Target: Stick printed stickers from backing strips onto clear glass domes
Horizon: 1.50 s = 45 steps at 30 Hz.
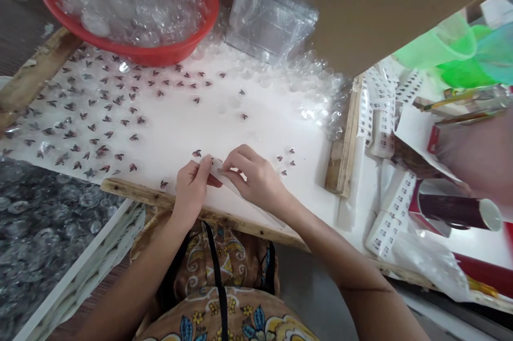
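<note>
L hand (191,187) fingers pinch white sticker strip (217,168) near tabletop (264,132) front edge, approx. mid. R hand (253,176) fingers closed at same strip, w/ tips together. Clear pieces w/ dark prints (92,127) spread over L side; red basin (172,55) of clear plastic pieces at back L corner.

red basin (196,41) cut off above, mug (452,211) blurred, sticker print too small
</note>
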Available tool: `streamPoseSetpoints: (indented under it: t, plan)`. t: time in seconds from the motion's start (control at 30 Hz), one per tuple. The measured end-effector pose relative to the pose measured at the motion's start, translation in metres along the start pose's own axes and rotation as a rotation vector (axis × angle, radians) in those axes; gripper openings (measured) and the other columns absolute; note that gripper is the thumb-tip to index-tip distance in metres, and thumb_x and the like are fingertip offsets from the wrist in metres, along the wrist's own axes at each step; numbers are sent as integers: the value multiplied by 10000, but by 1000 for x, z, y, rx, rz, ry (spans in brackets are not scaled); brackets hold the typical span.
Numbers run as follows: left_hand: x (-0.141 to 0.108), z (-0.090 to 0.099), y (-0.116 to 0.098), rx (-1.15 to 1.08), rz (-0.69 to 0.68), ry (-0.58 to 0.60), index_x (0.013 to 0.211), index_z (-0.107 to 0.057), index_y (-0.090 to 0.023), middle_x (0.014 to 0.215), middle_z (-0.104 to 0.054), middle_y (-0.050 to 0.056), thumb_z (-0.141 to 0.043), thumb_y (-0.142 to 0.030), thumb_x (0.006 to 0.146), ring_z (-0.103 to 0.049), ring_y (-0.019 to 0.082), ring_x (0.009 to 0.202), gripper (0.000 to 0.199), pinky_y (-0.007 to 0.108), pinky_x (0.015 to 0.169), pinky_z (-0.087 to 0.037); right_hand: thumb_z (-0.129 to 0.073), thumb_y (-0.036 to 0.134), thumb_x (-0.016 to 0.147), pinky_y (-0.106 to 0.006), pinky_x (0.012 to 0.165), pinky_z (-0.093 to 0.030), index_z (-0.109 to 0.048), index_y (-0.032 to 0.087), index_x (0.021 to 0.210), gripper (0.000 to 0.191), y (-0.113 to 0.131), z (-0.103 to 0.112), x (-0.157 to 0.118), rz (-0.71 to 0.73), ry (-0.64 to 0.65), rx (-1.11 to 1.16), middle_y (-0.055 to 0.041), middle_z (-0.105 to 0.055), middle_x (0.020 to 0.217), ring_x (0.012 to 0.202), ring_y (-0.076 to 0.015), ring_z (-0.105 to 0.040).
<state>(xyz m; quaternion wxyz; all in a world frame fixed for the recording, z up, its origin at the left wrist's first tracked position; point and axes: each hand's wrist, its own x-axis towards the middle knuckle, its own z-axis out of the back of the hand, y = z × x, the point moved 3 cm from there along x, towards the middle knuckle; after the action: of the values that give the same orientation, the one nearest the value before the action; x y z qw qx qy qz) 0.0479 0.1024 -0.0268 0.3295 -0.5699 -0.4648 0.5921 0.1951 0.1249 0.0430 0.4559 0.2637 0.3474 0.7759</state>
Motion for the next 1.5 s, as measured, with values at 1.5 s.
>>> streamPoseSetpoints:
  t: [1.5]
  plan:
    - [-3,-1,-4,77,-19,39,560,-657,-172,507,-638,45,-480,-603,892,-622,169,511,573,276,568,-508,-539,237,912,-305,708,-502,-596,236,828,101,-1,-10,2,-95,-89,-25,-38,-657,864,798,-161,-612]
